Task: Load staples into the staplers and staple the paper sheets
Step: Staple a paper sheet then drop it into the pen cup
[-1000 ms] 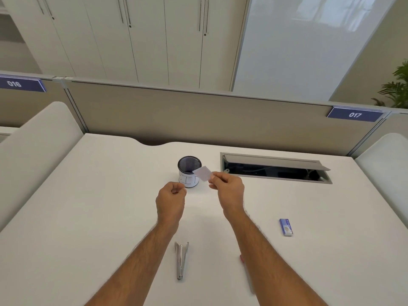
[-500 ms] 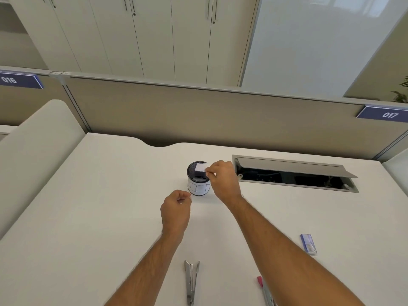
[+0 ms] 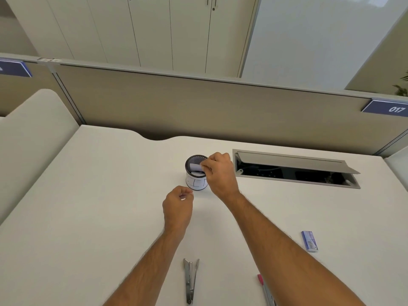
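My right hand (image 3: 217, 173) pinches a small white paper slip (image 3: 195, 167) over the mouth of a black mesh cup (image 3: 196, 175) wrapped in white paper. My left hand (image 3: 177, 206) hovers just in front of the cup with its fingers curled; something small and pale shows at its fingertips, too small to name. A metal stapler (image 3: 189, 280) lies hinged open on the white desk (image 3: 99, 217) near the front edge. A second stapler with a pink tip (image 3: 265, 289) lies partly hidden under my right forearm. A blue staple box (image 3: 309, 241) lies to the right.
An open cable hatch (image 3: 295, 168) with its lid raised is sunk into the desk right of the cup. A beige partition (image 3: 198, 107) closes the desk's far side. Padded side panels stand at the left and right edges.
My right hand carried the paper slip leftward from beside the cup to over its mouth. My left hand stayed curled in front of the cup. The camera tilted down and closer.
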`<move>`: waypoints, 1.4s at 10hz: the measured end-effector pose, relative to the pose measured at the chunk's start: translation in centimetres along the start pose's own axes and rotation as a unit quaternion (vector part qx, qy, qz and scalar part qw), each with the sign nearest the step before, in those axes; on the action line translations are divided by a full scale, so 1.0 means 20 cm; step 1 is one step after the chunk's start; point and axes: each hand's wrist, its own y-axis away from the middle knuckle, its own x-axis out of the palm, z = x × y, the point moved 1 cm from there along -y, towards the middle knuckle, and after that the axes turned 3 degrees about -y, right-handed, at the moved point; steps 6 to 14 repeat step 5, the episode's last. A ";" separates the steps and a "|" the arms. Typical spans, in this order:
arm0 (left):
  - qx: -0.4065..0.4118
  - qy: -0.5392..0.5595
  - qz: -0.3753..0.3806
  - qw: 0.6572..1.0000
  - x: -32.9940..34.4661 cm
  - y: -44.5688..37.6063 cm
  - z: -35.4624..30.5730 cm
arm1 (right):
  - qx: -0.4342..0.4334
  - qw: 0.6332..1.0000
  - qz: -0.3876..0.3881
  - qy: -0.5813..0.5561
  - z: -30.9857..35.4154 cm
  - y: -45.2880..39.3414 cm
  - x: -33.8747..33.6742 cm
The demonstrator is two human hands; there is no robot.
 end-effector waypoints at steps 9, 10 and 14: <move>0.021 0.007 -0.010 1.000 -0.06 -0.01 0.01 | 0.034 0.994 0.074 0.067 -0.09 -0.04 0.11; 0.021 0.007 -0.010 1.000 -0.06 -0.01 0.01 | 0.034 0.994 0.074 0.067 -0.09 -0.04 0.11; 0.021 0.007 -0.010 1.000 -0.06 -0.01 0.01 | 0.034 0.994 0.074 0.067 -0.09 -0.04 0.11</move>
